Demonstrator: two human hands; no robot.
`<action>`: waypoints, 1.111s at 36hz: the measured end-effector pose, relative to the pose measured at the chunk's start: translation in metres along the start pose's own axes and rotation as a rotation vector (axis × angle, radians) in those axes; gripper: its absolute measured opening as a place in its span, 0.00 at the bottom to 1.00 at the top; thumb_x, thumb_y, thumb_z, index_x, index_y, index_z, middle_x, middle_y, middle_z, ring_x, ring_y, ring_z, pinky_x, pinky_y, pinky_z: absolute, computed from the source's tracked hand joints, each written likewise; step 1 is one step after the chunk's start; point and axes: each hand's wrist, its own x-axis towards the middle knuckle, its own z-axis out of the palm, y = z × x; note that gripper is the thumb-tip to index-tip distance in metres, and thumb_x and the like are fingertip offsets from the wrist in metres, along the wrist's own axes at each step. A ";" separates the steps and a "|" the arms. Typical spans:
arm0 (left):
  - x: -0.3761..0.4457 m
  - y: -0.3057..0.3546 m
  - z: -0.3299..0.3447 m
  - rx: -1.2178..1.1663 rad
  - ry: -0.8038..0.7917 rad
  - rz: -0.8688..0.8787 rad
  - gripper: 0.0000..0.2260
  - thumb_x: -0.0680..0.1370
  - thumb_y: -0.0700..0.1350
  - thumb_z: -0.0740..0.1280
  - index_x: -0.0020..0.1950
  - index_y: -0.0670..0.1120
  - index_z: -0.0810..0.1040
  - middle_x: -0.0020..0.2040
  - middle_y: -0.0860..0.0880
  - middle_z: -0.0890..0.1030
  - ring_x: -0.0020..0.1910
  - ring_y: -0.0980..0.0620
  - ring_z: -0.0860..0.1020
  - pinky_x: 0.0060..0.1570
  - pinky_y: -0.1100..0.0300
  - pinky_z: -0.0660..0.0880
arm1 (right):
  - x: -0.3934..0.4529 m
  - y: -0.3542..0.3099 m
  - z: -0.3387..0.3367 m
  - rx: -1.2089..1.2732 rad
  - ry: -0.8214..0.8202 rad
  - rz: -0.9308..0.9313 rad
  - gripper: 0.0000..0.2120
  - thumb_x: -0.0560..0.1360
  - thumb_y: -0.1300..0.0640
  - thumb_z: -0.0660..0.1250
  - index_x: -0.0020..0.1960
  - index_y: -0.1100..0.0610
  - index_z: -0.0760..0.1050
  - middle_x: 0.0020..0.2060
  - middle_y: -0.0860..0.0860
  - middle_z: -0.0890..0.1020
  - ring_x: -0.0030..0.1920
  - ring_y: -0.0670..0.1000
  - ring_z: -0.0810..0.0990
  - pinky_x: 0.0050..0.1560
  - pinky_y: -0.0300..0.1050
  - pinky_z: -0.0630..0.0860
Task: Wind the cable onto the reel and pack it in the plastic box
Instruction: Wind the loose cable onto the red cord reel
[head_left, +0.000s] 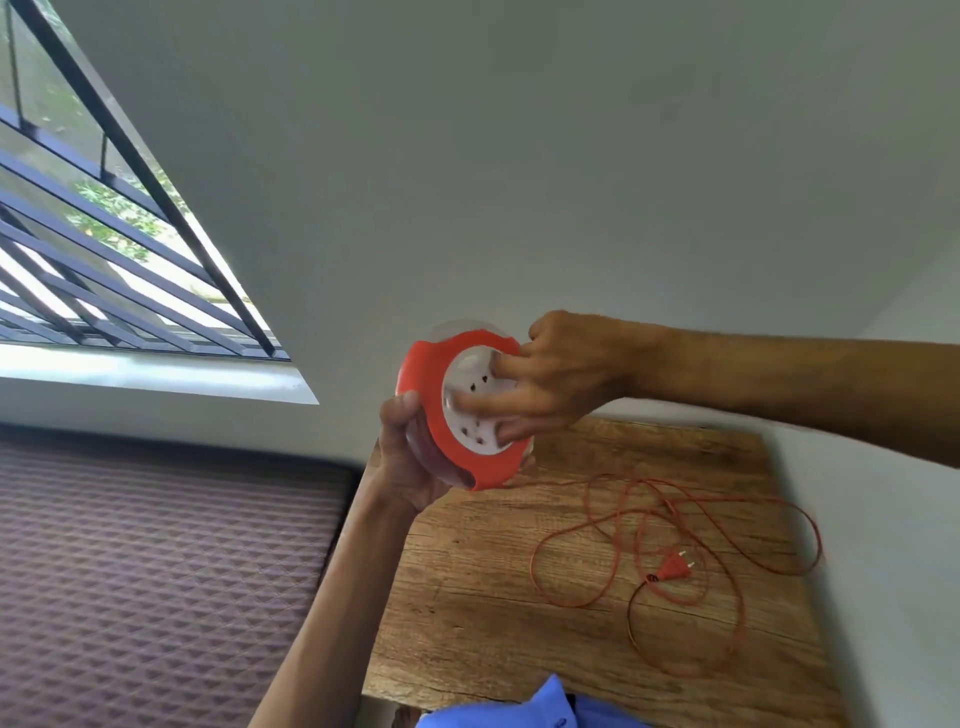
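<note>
Winding is the step in hand, judged from how the reel (462, 410) is held up above the wooden worktop (493, 597), near its far left corner. The reel's orange rim is clasped from the left and below by the left hand (410, 457), its grip closed around the edge with the thumb on top. The white socket face is pressed by the spread fingertips (506, 366) of the right hand (561, 379); nothing is enclosed by that hand, its fingers lying flat on the face rather than curled.

Most of the orange cable (675, 545) is left in loose, overlapping loops on the worktop, with the plug (675, 569) lying among them, so the task is judged to be at an early stage. No plastic box can be made out for certain.

For a clean wind, the rim would best be kept steady by the left hand while the face is turned evenly by the right, and the cable fed in under light tension. The crossed loops could knot if drawn too fast, so slack should be watched.

No brand, label or readable writing is seen on the reel, plug or worktop; the reel is motion-blurred.
</note>
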 end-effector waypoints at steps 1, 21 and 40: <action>0.000 0.001 -0.001 0.049 0.040 -0.009 0.41 0.81 0.61 0.74 0.85 0.38 0.65 0.75 0.32 0.75 0.70 0.28 0.76 0.72 0.14 0.63 | 0.006 -0.008 0.000 0.109 0.039 0.192 0.26 0.84 0.39 0.63 0.67 0.60 0.80 0.37 0.58 0.86 0.23 0.55 0.77 0.23 0.42 0.72; -0.007 0.022 0.007 -0.042 0.104 0.156 0.38 0.76 0.57 0.81 0.80 0.41 0.74 0.69 0.35 0.79 0.63 0.35 0.83 0.59 0.38 0.85 | -0.004 -0.025 0.002 0.178 -0.036 0.265 0.22 0.88 0.48 0.59 0.79 0.49 0.60 0.59 0.64 0.82 0.40 0.60 0.86 0.34 0.50 0.85; -0.008 0.009 0.000 -0.081 -0.032 0.055 0.38 0.86 0.58 0.68 0.87 0.37 0.60 0.79 0.31 0.72 0.76 0.29 0.74 0.70 0.30 0.76 | -0.003 0.023 -0.009 -0.016 -0.177 -0.292 0.40 0.79 0.66 0.71 0.83 0.46 0.56 0.76 0.66 0.68 0.48 0.63 0.83 0.40 0.51 0.84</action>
